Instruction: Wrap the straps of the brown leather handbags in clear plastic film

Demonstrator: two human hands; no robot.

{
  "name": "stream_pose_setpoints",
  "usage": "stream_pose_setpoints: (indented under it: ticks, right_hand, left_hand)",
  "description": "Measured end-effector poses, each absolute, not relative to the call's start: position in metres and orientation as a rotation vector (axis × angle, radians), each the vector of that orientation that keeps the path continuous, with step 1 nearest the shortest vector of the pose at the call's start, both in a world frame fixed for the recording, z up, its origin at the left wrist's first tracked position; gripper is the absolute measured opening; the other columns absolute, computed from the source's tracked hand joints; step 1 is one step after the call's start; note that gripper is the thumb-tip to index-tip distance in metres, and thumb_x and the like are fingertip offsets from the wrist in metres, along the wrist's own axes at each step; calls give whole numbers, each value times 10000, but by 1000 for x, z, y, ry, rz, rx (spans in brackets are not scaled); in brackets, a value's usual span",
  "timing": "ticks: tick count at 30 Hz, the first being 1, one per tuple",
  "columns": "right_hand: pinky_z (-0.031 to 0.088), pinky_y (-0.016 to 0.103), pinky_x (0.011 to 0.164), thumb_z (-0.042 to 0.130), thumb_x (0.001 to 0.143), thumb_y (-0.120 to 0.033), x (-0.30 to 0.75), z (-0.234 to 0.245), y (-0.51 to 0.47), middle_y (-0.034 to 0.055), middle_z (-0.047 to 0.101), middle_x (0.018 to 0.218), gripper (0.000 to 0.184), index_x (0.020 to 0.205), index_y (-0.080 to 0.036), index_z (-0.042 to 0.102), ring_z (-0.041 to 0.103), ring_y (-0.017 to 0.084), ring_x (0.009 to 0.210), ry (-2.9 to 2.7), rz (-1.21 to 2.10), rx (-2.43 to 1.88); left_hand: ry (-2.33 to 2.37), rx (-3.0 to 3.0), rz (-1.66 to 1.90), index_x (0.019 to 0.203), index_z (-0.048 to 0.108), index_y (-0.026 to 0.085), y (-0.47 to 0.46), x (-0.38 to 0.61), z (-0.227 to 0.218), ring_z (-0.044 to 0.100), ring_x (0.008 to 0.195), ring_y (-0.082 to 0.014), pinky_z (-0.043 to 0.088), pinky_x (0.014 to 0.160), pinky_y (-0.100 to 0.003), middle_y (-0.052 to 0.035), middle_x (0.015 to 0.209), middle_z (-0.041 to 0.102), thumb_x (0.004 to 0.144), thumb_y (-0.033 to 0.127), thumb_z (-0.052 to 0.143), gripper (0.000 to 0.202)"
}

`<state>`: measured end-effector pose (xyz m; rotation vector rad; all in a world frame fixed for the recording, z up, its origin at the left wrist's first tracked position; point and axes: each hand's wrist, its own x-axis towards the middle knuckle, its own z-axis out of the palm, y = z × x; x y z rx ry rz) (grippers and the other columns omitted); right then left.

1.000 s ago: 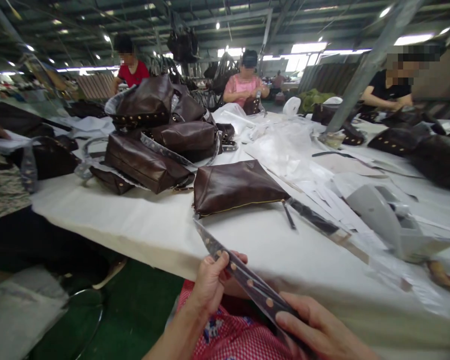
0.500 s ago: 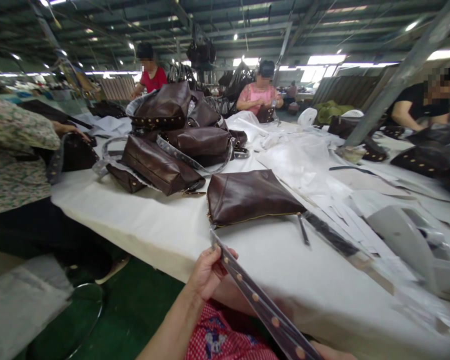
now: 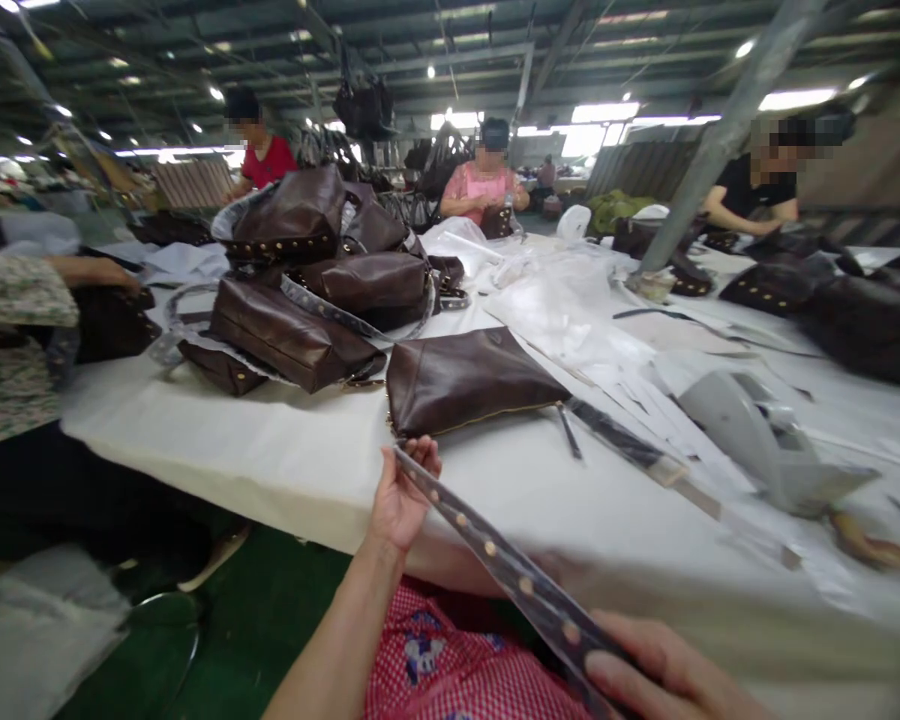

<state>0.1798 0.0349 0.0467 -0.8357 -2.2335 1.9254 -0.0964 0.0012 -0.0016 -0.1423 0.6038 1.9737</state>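
A dark brown leather handbag (image 3: 472,380) with a gold zip lies on its side on the white-covered table. From its near left corner a long studded strap (image 3: 510,565) in clear plastic film stretches toward me. Close to the bag, my left hand (image 3: 403,500) is turned palm up with its fingers loosely curled under the strap, which runs between thumb and fingers. My right hand (image 3: 660,665), at the lower right, grips the strap between thumb and fingers. The strap's far end runs out of view below.
A pile of brown bags (image 3: 292,330) stands left of the handbag. Crumpled plastic film (image 3: 570,310) and a grey tape dispenser (image 3: 757,440) are on the right. A metal post (image 3: 720,150) rises behind. Co-workers are around the table, one close at the left (image 3: 15,340).
My view has turned right, so things sit farther left. My left hand has loosened and moved nearer the bag's corner along the strap. My right hand has come fully into view, gripping the strap.
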Motion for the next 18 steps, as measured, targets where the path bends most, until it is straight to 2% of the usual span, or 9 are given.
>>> stream_pose_setpoints:
  ticks: [2, 3, 5, 7, 9, 12, 15, 18]
  right_hand:
    - [403, 161, 421, 504, 896, -557, 165, 62, 32, -19, 568, 554, 412, 830, -159, 590, 498, 85, 446, -2121, 2096, -906]
    - [389, 151, 415, 513, 900, -534, 158, 68, 32, -25, 566, 544, 389, 804, -160, 558, 486, 72, 429, -2089, 2121, -920]
    - [381, 144, 412, 520, 905, -492, 144, 76, 33, -26, 586, 548, 348, 787, -165, 534, 499, 67, 420, -2036, 2207, -895]
    - [417, 160, 451, 545, 896, -463, 136, 76, 37, -11, 632, 598, 312, 817, -161, 556, 551, 80, 457, -2026, 2320, -790]
    - [487, 208, 571, 622, 847, -461, 138, 67, 43, 18, 685, 716, 316, 879, -147, 608, 624, 107, 575, -2025, 2455, -593]
    - [499, 280, 774, 785, 679, -472, 158, 35, 54, 35, 702, 865, 449, 942, -129, 666, 653, 146, 761, -1965, 2661, -405]
    - [473, 246, 730, 844, 580, -464, 186, 0, 63, -2, 663, 782, 490, 878, -117, 668, 609, 131, 727, -1954, 2690, -548]
    - [429, 210, 577, 747, 708, -495, 202, -10, 64, -17, 612, 680, 404, 816, -125, 624, 547, 101, 588, -1981, 2540, -739]
  left_hand:
    - [548, 31, 1873, 986, 709, 125, -10, -76, -2, 632, 1113, -231, 499, 957, -357, -120, 1086, 726, 881, 465, 595, 374]
    - [545, 127, 1789, 1060, 696, 114, -17, -63, -3, 586, 1186, -258, 473, 991, -365, -145, 1172, 692, 820, 483, 667, 441]
    - [601, 252, 1638, 1099, 691, 105, -33, -35, -3, 566, 1207, -291, 460, 999, -361, -168, 1212, 670, 728, 453, 768, 514]
    - [657, 251, 1591, 1026, 718, 118, -46, -15, 2, 642, 1078, -297, 499, 943, -386, -151, 1126, 711, 727, 437, 771, 440]
    - [697, 160, 1610, 901, 731, 131, -50, -8, 13, 702, 898, -261, 547, 849, -381, -110, 960, 756, 765, 407, 743, 307]
    - [789, 10, 1660, 803, 715, 123, -43, -25, 37, 721, 813, -217, 575, 755, -324, -91, 812, 763, 894, 294, 605, 223]
    - [881, -82, 1755, 785, 703, 109, -31, -61, 58, 725, 818, -188, 573, 738, -285, -98, 798, 763, 986, 208, 404, 374]
    - [876, -80, 1908, 829, 704, 131, -28, -80, 61, 709, 906, -168, 556, 817, -286, -75, 894, 767, 1009, 243, 345, 417]
